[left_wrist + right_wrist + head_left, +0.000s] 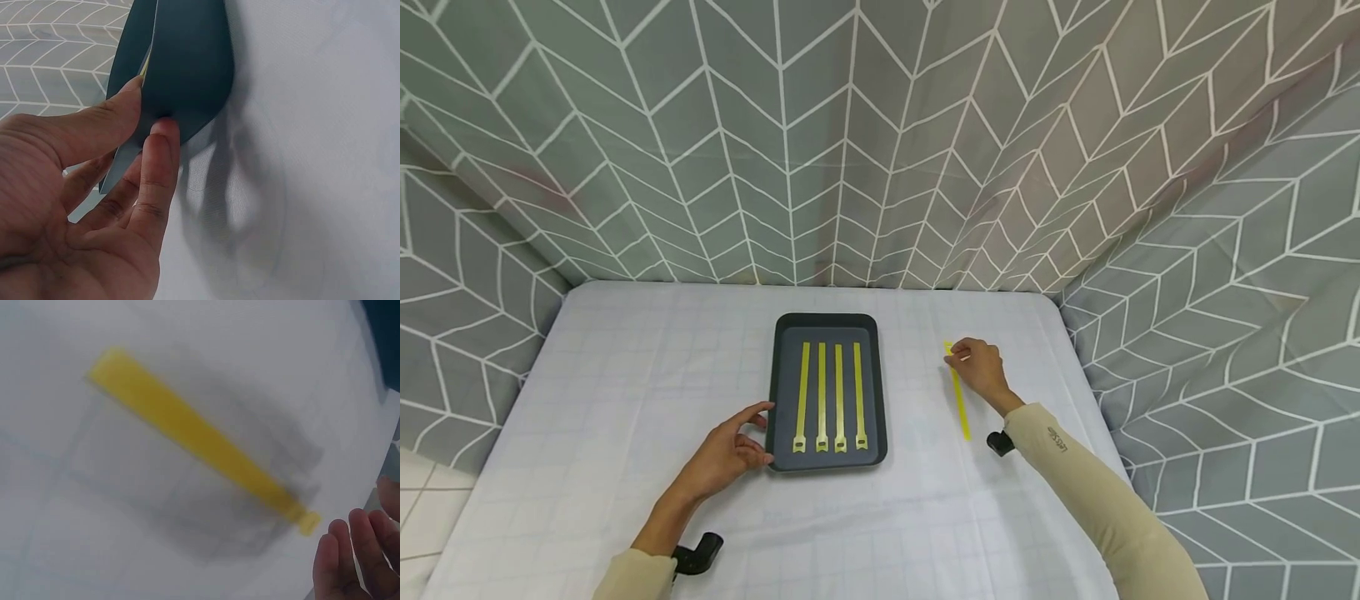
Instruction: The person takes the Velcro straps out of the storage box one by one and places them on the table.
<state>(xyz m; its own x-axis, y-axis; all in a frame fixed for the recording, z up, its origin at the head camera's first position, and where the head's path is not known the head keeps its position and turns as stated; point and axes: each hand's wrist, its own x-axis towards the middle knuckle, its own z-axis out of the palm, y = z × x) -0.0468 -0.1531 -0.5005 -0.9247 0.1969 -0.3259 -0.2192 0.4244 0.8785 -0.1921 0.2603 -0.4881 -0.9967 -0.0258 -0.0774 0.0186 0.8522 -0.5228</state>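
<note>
A dark grey tray [827, 464] lies on the table with several yellow cable straps [822, 400] side by side in it, their slotted heads toward me. My left hand [727, 454] holds the tray's left side; in the left wrist view, the thumb is at the rim and a fingertip presses the outer wall [194, 62]. To the right of the tray, one more yellow cable strap [187, 431] lies on the cloth. My right hand [981, 367] hovers over its far end, fingers loosely bent, with the fingertips [359, 519] close beside the strap's head and nothing between them.
A white cloth [647, 358] covers the table. Grey curtains with white zigzag lines [850, 167] hang behind it and at both sides. A black wrist mount [700, 553] is on the left wrist, another [1000, 442] on the right.
</note>
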